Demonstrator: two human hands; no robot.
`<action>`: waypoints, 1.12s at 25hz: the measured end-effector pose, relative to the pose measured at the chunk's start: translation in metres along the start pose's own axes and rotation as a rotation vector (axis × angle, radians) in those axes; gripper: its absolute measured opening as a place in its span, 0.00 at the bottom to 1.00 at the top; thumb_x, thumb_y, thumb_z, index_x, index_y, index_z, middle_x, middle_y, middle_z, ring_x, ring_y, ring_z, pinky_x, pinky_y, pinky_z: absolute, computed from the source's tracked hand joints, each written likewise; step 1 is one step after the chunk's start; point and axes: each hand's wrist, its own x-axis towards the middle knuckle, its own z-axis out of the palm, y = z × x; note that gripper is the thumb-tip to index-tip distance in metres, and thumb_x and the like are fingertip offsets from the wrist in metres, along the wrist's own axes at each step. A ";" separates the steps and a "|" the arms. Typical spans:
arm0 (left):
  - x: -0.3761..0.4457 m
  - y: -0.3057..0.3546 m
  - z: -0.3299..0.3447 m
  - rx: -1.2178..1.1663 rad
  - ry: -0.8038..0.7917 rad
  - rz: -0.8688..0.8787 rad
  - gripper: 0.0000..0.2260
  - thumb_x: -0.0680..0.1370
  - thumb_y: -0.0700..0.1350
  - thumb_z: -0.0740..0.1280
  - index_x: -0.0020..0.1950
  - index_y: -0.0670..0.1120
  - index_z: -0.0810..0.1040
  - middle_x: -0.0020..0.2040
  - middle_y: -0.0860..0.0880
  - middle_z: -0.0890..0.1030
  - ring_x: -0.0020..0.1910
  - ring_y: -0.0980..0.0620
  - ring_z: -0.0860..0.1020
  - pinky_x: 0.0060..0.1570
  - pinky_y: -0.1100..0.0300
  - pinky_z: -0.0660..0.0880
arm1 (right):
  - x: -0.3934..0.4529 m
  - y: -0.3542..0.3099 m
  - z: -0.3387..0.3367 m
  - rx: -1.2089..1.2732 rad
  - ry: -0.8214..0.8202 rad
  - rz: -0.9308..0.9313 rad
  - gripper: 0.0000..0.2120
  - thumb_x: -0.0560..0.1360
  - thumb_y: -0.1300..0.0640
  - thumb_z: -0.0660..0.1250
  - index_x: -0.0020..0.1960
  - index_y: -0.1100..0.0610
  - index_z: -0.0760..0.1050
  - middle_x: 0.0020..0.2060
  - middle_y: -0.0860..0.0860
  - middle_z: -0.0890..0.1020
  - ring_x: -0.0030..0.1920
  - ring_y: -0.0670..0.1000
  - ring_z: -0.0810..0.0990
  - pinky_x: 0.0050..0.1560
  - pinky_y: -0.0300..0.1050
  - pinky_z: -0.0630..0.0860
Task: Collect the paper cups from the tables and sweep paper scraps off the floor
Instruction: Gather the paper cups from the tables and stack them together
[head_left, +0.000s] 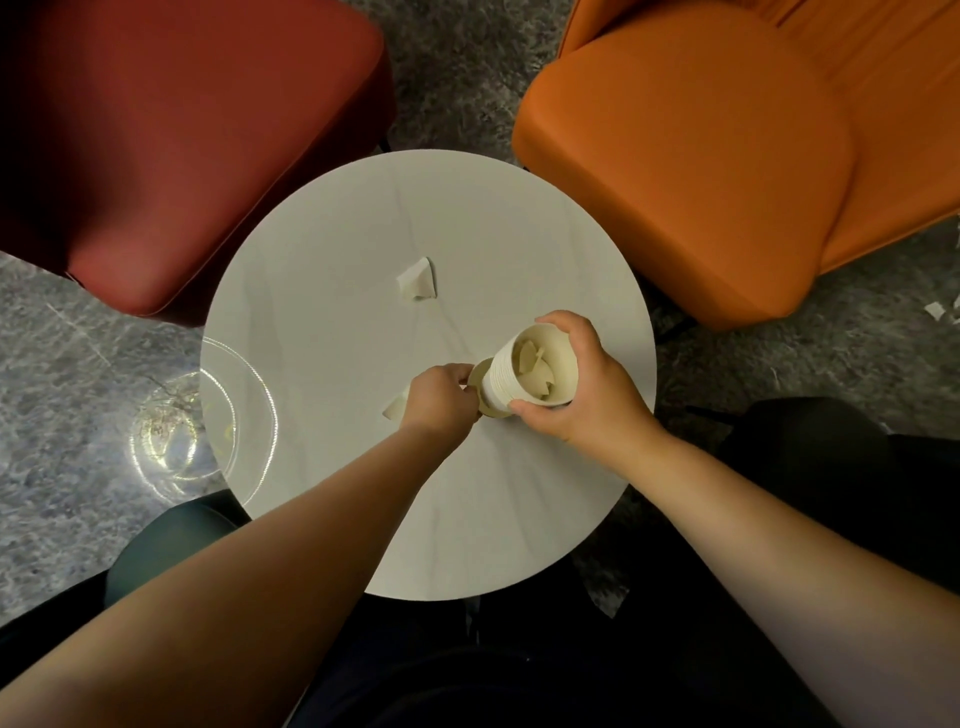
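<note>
Tabletop (322, 270): round and white, seen from straight above, the landmark for every place below
Right hand (587, 395): over the tabletop's near right part, fingers and thumb curled round a stack of paper cups (530, 371), holding it tilted with the mouth toward the camera
Stack of paper cups: many nested rims show as ridges along its side; torn paper pieces lie inside the topmost cup
Left hand (441, 397): over the tabletop just left of the stack, fingers curled at the stack's lower end, where another paper cup (485, 395) shows; the grip itself is hidden by the knuckles
Paper scrap, far (417, 279): crumpled white piece lying on the tabletop near its middle, well apart from both hands
Paper scrap, near (396, 409): white piece on the tabletop, touching the left side of the left hand and partly hidden by it
Red chair (171, 135): beyond the tabletop's far left edge
Orange chair (727, 156): beyond the tabletop's far right edge
Floor (78, 374): grey and marbled all round the tabletop; small white floor scraps (937, 310) lie right of the tabletop, past the orange chair's front corner
</note>
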 end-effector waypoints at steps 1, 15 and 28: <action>0.001 -0.001 0.002 0.015 -0.004 0.005 0.12 0.78 0.41 0.62 0.56 0.51 0.82 0.38 0.51 0.83 0.37 0.56 0.82 0.23 0.75 0.66 | -0.002 0.005 0.003 -0.003 -0.005 0.011 0.38 0.61 0.51 0.78 0.64 0.41 0.61 0.54 0.24 0.67 0.55 0.28 0.69 0.48 0.20 0.67; 0.006 -0.082 -0.035 0.262 0.213 -0.071 0.19 0.75 0.47 0.72 0.64 0.48 0.75 0.62 0.47 0.70 0.56 0.45 0.74 0.54 0.53 0.74 | 0.001 0.040 0.039 -0.088 -0.032 0.116 0.37 0.64 0.54 0.79 0.67 0.45 0.62 0.60 0.47 0.71 0.56 0.46 0.71 0.54 0.38 0.70; 0.004 -0.049 -0.037 -0.296 0.345 -0.126 0.03 0.77 0.40 0.67 0.44 0.46 0.76 0.38 0.49 0.81 0.36 0.50 0.81 0.31 0.66 0.73 | 0.001 0.037 0.039 -0.092 -0.023 0.130 0.37 0.64 0.54 0.78 0.66 0.46 0.63 0.60 0.49 0.72 0.56 0.48 0.73 0.53 0.42 0.74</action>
